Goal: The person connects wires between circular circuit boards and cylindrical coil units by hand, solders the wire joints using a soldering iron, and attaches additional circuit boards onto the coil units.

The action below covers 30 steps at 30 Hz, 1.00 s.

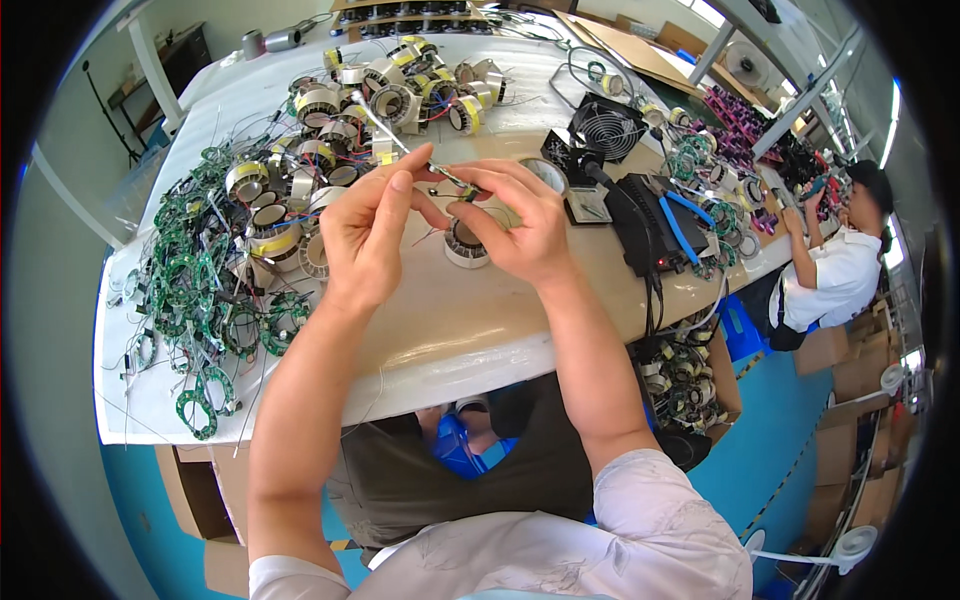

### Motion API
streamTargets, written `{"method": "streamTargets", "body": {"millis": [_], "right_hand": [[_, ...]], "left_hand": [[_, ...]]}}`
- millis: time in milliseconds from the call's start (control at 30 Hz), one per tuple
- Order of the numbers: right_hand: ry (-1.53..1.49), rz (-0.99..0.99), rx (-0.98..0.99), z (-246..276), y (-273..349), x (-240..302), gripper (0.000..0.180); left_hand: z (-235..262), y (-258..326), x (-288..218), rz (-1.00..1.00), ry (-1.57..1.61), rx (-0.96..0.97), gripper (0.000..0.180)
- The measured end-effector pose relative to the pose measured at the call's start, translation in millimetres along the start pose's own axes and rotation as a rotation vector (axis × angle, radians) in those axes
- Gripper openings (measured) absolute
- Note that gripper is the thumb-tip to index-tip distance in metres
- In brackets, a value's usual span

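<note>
Above the table's middle, my right hand (520, 225) pinches a small green ring-shaped circuit board (455, 180), seen nearly edge-on, between thumb and fingers. My left hand (368, 230) meets it from the left, fingers curled by the board's edge and its thin wires; what those fingers grip is hidden. A white cable (380, 122) runs up and away from behind the left fingertips. Just below my right hand, a round motor stator (465, 246) with a pale outer ring and dark windings rests on the tabletop.
Green ring boards (190, 270) with tangled wires heap at left, beside many stators (390, 102). At right stand a black fan (608, 132), a black box (645, 235) and blue-handled pliers (680, 230). A co-worker (835, 265) sits far right; a carton of stators (685, 385) stands below.
</note>
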State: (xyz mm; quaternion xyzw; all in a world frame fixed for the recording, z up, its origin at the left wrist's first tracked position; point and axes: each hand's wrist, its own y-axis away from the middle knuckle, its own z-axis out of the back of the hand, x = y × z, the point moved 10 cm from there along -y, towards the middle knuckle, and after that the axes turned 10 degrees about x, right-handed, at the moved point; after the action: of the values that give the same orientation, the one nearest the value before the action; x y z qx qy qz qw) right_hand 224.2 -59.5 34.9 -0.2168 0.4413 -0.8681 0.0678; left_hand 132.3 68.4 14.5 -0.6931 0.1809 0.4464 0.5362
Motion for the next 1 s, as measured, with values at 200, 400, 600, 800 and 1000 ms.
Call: {"method": "streamTargets", "body": {"millis": [200, 400, 600, 800, 1000], "right_hand": [[-0.343, -0.278, -0.116, -4, 17, -52, 0.027], [-0.972, -0.333, -0.164, -4, 19, -60, 0.029], [-0.974, -0.334, -0.028, -19, 20, -50, 0.026], [-0.951, -0.348, 0.027, -28, 20, -40, 0.028], [-0.813, -0.381, 0.135, -26, 19, -37, 0.024]], "left_hand": [[29, -7, -20, -0.131, -0.227, -0.092, 0.032], [92, 0, -45, -0.197, -0.193, -0.500, 0.024], [78, -5, -62, -0.291, -0.378, -0.340, 0.022], [-3, -10, -51, -0.320, -0.765, 0.070, 0.042], [3, -12, -38, -0.212, -0.778, 0.052, 0.032]]}}
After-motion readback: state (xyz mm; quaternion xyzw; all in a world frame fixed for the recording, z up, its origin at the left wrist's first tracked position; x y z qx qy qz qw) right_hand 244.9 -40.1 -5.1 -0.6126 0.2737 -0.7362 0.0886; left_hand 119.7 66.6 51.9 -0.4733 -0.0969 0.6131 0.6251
